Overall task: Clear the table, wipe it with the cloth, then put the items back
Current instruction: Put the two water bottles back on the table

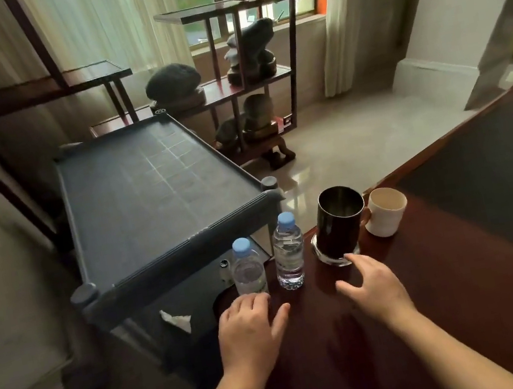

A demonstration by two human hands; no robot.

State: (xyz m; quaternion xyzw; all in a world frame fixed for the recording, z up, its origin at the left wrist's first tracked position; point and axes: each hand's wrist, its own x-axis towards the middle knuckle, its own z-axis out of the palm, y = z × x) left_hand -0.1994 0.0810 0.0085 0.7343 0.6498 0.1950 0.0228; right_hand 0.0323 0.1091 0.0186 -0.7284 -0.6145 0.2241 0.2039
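Two clear water bottles with blue caps stand at the near-left corner of the dark wooden table: the left bottle and the right bottle. A black cylindrical cup stands on a clear glass coaster, with a white mug just right of it. My left hand hovers open just in front of the left bottle, fingers near its base. My right hand is open, its fingertips close to the coaster's front edge. Neither hand holds anything. No cloth is visible on the table.
A dark grey plastic cart with a bare top tray stands left of the table; a white crumpled tissue lies on its lower shelf. Behind are wooden display shelves with decorative stones, curtains and a window. A dark mat covers the table's right part.
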